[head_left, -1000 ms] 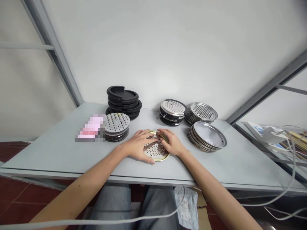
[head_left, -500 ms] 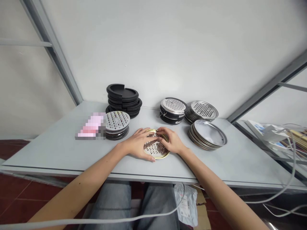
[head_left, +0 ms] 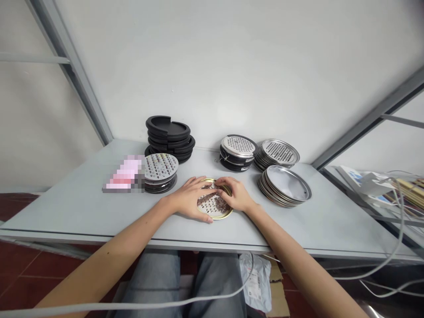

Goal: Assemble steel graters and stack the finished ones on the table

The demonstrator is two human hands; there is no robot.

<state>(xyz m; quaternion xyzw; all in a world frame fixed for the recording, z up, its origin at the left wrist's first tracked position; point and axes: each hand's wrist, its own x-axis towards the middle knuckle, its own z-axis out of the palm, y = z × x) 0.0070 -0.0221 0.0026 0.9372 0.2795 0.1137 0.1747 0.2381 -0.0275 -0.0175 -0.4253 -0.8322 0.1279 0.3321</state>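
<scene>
The grip of the left hand (head_left: 190, 198) is spread: its fingers lie across the left side of the disc (head_left: 208, 208), with the thumb set apart at the near rim. The grip of the right hand (head_left: 237, 196) is bent over the far right rim; whether its thumb and fingertips clamp the disc cannot be told.

The disc lies at the middle of the counter (head_left: 115, 212), between the hands. It is perforated and gold-rimmed; both hands cover parts of it. Brown patches (head_left: 221, 204) show on its face; loose matter and reflection cannot be distinguished.

Left: the grater stack (head_left: 161, 167); its lower layers are dark and hard to count. Beside it, on its left, the pink item (head_left: 124, 174) is pixelated and unidentifiable.

Far left: the black stack (head_left: 169, 128), base partly hidden by the grater stack.

Far right: the clipped stack (head_left: 238, 145), then the slotted stack (head_left: 280, 152), the latter partly masked by the lid stack (head_left: 288, 183) on its near side.

Below the counter: legs (head_left: 159, 280) and a bag (head_left: 256, 282). A cable (head_left: 172, 304) crosses in front, cut off at the left edge.
</scene>
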